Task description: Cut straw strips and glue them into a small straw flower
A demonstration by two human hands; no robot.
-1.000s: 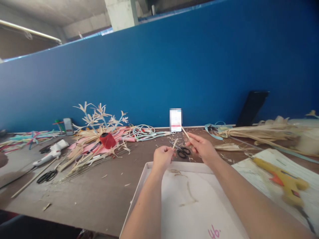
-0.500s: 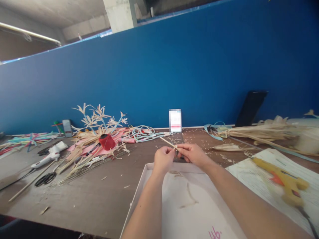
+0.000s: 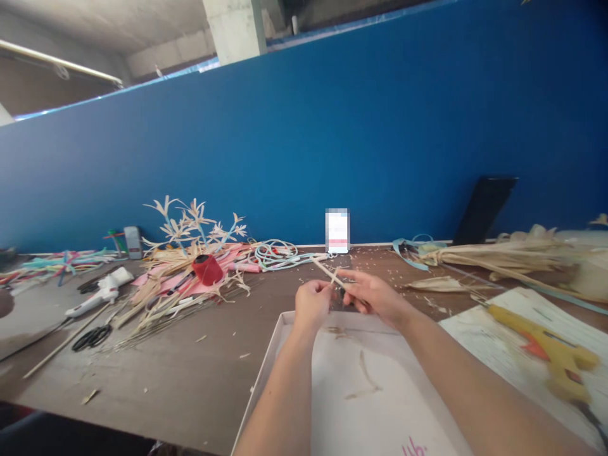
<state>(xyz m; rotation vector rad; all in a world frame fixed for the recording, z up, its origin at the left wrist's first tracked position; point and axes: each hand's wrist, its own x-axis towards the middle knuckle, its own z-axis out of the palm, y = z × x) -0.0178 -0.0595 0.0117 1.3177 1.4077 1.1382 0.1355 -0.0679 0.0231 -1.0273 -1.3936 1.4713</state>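
Apparently midway: strip point(image 3: 325, 269), pale, slim and straight, sits just beyond the box point(image 3: 259, 373), joined to nothing visible. Right hand point(image 3: 373, 294) has it between thumb and fingers, the hand otherwise half open; left hand point(image 3: 312, 304), just beside, closed in a pinch, contents can't be told. Far left, flowers point(image 3: 190, 218) already formed, petals thin, splayed. Right, husk point(image 3: 439, 284) papery, seemingly unworked.

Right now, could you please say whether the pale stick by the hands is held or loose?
Held: the right hand grips the pale stick, its far end slanting free.
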